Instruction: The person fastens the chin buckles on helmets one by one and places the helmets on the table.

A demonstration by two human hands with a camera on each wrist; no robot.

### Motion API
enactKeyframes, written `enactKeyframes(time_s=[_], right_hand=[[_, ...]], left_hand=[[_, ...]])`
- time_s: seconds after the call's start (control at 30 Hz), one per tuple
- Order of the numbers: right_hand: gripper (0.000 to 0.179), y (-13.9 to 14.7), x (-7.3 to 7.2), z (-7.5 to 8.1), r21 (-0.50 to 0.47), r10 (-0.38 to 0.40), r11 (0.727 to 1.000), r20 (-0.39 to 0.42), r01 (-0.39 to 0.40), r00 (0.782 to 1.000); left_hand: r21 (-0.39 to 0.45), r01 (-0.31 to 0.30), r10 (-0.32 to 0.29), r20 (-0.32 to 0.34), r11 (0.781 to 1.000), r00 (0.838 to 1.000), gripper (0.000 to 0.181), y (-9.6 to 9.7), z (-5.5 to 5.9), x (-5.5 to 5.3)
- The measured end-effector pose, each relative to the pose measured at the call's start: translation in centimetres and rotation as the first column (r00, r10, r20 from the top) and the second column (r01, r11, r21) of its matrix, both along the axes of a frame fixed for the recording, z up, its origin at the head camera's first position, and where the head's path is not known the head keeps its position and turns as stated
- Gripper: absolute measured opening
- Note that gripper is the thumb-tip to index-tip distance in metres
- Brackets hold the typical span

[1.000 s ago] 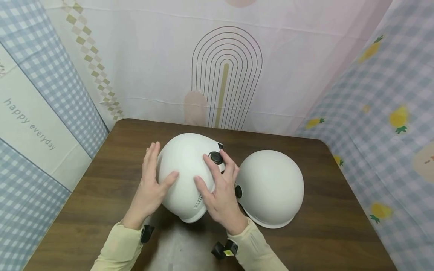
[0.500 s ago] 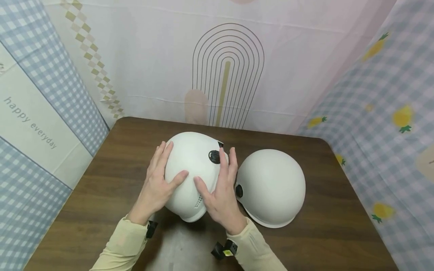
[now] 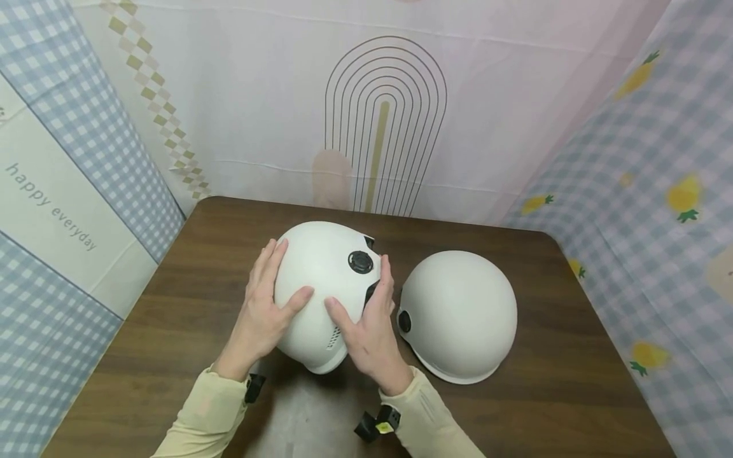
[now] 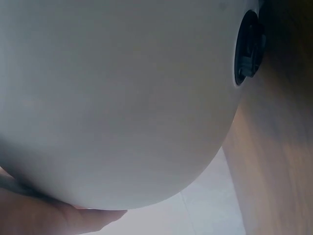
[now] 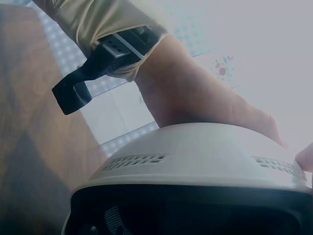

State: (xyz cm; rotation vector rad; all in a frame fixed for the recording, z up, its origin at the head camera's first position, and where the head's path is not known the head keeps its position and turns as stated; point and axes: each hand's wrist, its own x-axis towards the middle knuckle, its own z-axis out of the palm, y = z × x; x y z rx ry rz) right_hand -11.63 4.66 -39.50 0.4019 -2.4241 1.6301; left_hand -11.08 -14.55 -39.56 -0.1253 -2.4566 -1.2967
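Both hands hold a white helmet (image 3: 323,280) over the table in the head view. My left hand (image 3: 266,308) lies on its left side, fingers along the curved shell and thumb on top. My right hand (image 3: 369,327) grips the right side, with the thumb on the shell and the fingers reaching around the rim. A round black fitting (image 3: 361,262) sits on the shell near its far right edge. Small vent slots (image 5: 134,161) and part of the dark inner lining (image 5: 186,210) show in the right wrist view.
A second white helmet (image 3: 460,315) rests dome-up on the wooden table (image 3: 572,356), close right of my right hand. Patterned cloth (image 3: 258,108) hangs behind the table and along both sides.
My left hand has moved right and now lies closer against the shell. My right fingers have slid off the black fitting to the rim. The second helmet stays put.
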Motion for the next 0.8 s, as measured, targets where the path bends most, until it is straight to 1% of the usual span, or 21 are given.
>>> enactKeyframes(time_s=[0.2,0.43,0.63,0.8], right_hand=[[0.102,-0.02,0.08,0.10,-0.012,0.022,1.000,0.023,-0.022,0.999],[0.101,-0.05,0.04,0.28,0.027,0.032,0.999,0.014,-0.032,0.999],[0.106,-0.03,0.16,0.32,0.062,0.059,0.996,0.038,-0.061,0.998],[0.107,-0.18,0.25,0.17,0.059,0.088,0.994,0.039,-0.090,0.995]], left_hand=[[0.011,-0.003,0.003,0.004,1.000,1.000,0.081,-0.11,-0.10,0.12],[0.034,-0.004,0.003,0.016,0.999,1.000,0.081,-0.08,-0.06,0.23],[0.077,-0.002,-0.001,0.043,0.997,0.999,0.079,-0.45,-0.20,0.37],[0.107,-0.003,-0.002,0.050,0.994,0.999,0.078,-0.73,-0.39,0.47]])
